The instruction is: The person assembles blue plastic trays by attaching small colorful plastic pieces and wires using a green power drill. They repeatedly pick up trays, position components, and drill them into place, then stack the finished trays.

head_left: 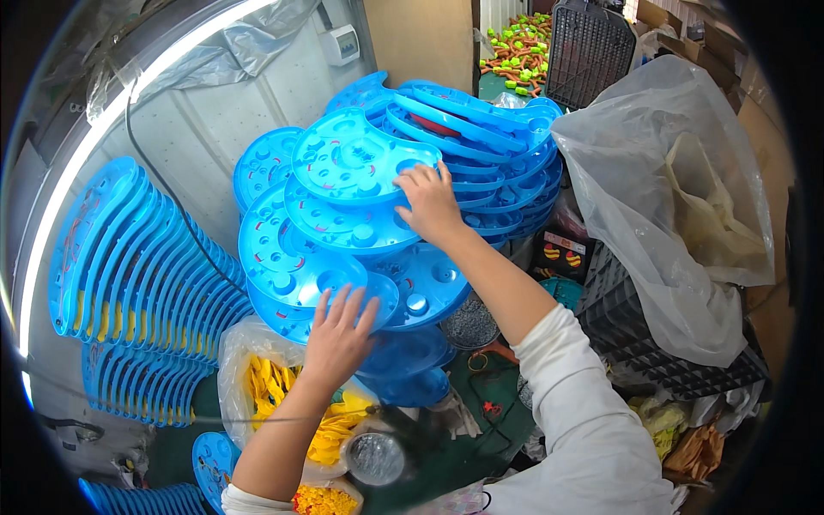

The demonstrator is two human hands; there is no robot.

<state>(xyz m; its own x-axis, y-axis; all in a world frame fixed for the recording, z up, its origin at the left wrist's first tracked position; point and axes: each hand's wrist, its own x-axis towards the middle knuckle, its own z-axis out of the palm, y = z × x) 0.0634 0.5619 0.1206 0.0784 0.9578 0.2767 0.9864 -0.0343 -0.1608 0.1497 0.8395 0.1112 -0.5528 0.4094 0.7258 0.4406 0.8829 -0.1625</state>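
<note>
Blue plastic trays, molded with round wells and curved outlines, lie in a large overlapping pile ahead of me. My right hand (pixel 427 204) is at the right end of the uppermost blue tray (pixel 335 159), its fingers bent over the rim and the thumb lower down. Closer to me, my left hand (pixel 342 336) is spread with nothing in it. Its fingertips are at the near edge of a lower blue tray (pixel 273 257); whether they touch it I cannot tell.
More blue trays (pixel 146 266) stand in a tight row along the left wall. Below my left hand is a bag of yellow plastic pieces (pixel 270 386), beside a clear round tub (pixel 375 457). A black crate (pixel 635 318) with a large plastic bag (pixel 678 180) stands at right.
</note>
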